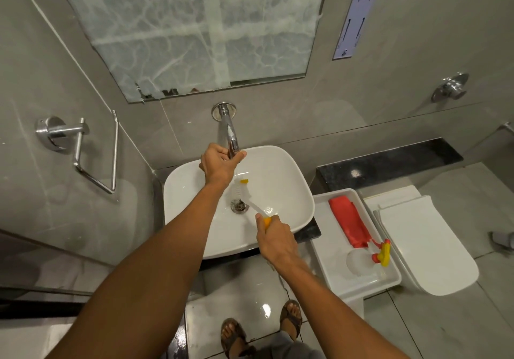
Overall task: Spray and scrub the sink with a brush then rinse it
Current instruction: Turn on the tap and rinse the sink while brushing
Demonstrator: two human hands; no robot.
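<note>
- On my far left I see a chrome towel holder bolted to the grey tiled wall, its bent bar hanging bare.
- Above the basin hangs a rectangular wall mirror coated in streaky white foam.
- My left hand reaches forward and is wrapped around the end of the chrome wall-mounted tap, fingers curled closed on the spout.
- The white rounded-square ceramic sink sits directly below that tap, on a dark stone counter; its metal drain is near the middle of the bowl.
- The white plastic scrub brush with yellow accents lies inside the bowl, its bristled head just beyond the drain and beneath the tap, its handle slanting back over the drain's right side toward me.
- My right hand is clenched on the yellow end of that brush handle, above the near right rim of the sink.
- Just right of the sink I see a white rectangular plastic tray; a red folded cloth lies in it, and a clear spray bottle with a red and yellow trigger lies on its side at the near end, its nozzle touching the cloth.
- Farther right is a white toilet with its lid closed, and a chrome round wall fitting higher up.
- At the bottom I see two feet in brown sandals on the glossy floor.
</note>
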